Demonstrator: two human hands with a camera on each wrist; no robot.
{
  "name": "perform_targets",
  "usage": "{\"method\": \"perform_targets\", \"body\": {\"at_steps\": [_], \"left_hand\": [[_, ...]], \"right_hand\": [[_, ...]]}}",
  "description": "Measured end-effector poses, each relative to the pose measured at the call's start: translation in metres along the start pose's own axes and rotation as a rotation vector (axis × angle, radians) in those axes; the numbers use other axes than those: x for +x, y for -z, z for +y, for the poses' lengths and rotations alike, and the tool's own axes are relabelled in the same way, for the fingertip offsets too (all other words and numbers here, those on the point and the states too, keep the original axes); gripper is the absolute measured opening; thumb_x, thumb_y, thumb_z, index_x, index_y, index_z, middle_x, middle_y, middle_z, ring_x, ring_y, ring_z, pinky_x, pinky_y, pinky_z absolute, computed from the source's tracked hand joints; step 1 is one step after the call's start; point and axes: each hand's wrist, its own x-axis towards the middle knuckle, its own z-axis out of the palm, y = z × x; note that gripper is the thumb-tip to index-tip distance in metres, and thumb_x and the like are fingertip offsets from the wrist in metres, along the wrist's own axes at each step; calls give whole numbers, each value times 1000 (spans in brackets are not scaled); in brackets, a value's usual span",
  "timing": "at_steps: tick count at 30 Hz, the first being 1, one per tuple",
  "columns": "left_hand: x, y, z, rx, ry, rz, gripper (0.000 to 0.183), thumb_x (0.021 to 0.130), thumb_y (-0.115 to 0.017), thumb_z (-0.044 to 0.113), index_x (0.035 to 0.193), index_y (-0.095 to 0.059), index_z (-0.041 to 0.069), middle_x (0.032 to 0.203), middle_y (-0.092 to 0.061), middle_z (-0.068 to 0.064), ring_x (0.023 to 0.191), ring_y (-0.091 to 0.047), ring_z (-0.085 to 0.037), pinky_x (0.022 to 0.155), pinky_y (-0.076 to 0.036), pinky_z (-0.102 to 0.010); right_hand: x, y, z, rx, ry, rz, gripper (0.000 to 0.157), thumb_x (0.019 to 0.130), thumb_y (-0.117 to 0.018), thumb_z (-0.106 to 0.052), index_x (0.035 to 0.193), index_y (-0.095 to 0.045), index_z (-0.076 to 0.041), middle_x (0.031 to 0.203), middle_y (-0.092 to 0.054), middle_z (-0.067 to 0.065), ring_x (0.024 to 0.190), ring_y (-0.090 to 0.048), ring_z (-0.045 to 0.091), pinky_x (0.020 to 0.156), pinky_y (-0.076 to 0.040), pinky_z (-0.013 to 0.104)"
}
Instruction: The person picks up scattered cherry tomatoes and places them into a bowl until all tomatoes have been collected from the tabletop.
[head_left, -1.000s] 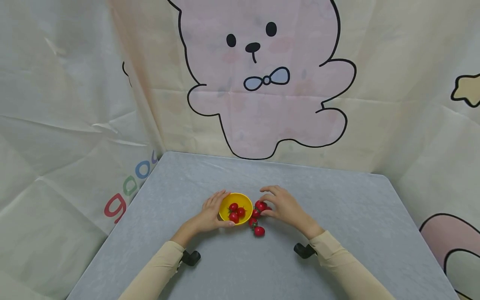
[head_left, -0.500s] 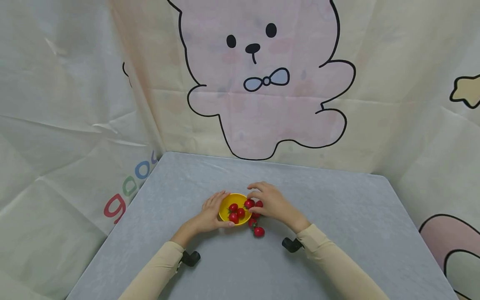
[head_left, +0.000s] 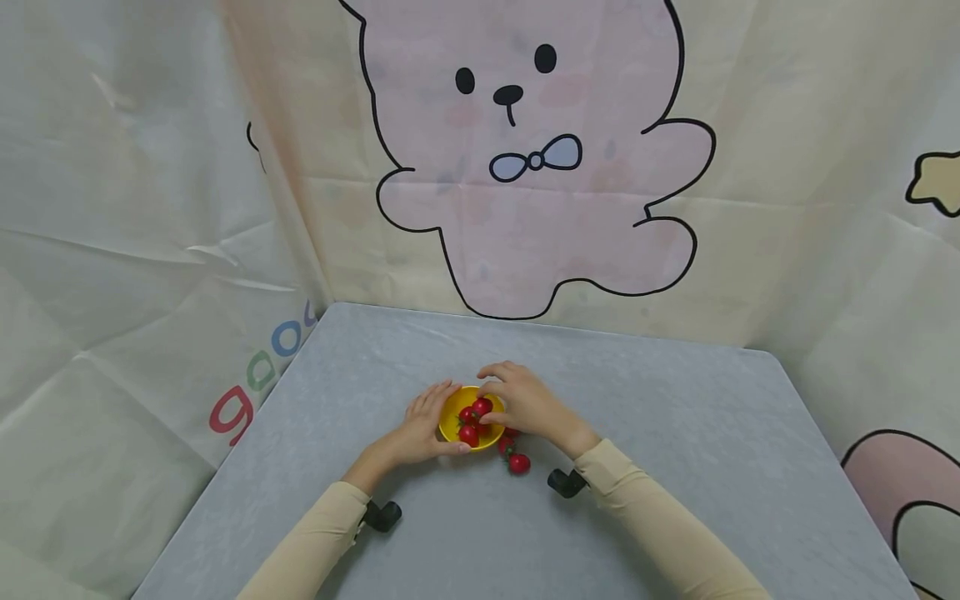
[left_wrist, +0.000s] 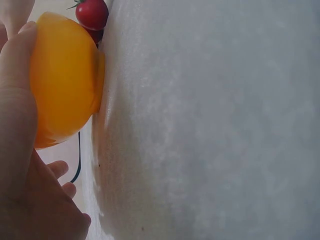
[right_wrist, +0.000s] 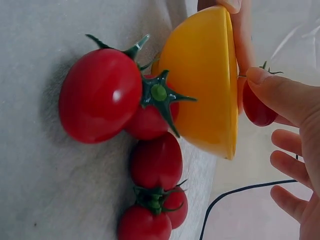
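Note:
My left hand (head_left: 416, 433) grips the small yellow bowl (head_left: 450, 408), its thumb at the near rim and fingers round the far left side. The bowl stands upright on the table. Inside lie several red cherry tomatoes (head_left: 468, 436). Over the bowl, my right hand (head_left: 528, 406) pinches another cherry tomato (right_wrist: 257, 107) between thumb and fingers, just above the rim in the right wrist view. More loose cherry tomatoes (right_wrist: 100, 95) with green stems lie on the table right of the bowl, partly hidden under the right hand in the head view. The left wrist view shows the bowl's outer wall (left_wrist: 65, 80).
A grey cloth-covered table (head_left: 637, 400) spreads round the bowl. Cream curtains with a printed bear (head_left: 540, 233) hang behind the far edge and at both sides. Black wrist devices (head_left: 385, 517) sit under both sleeves.
My right hand has picked up a cherry tomato from the group right of the bowl and carried it left over the bowl. My left hand has stayed on the bowl.

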Motion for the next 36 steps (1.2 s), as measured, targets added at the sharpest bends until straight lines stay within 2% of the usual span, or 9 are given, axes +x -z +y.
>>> {"method": "perform_targets", "body": {"at_steps": [6,12,28,36], "left_hand": [[1,0,0,-2,3,6,109,78,-71,66,159,-15,18,167,-11,-12,153,-10,-41,120,-7,-67],[1,-1,1,3,-2,0,108,79,-70,66,158,-15,17,168,-11,-11,153,-10,-41,120,-7,-68],[1,-1,1,7,8,4,107,79,-71,64,158,-16,18,168,-11,-12,153,-10,-40,121,-6,-67],[0,-1,3,-6,5,14,108,78,-74,61,158,-17,16,167,-12,-13,153,-10,-40,121,-7,-65]], "right_hand": [[4,-3,-3,38,-2,-17,37,82,-78,-45,109,-72,-20,132,-62,2,124,-56,23,110,-44,47],[5,-4,-4,31,-7,-39,43,82,-77,-46,116,-71,-21,132,-62,1,125,-55,22,111,-44,46],[-7,1,7,30,-18,9,42,81,-80,-41,115,-72,-18,128,-64,6,121,-58,26,106,-48,49],[-24,11,21,33,-108,-3,43,79,-82,-39,115,-72,-18,130,-63,5,120,-56,25,102,-49,51]]}}
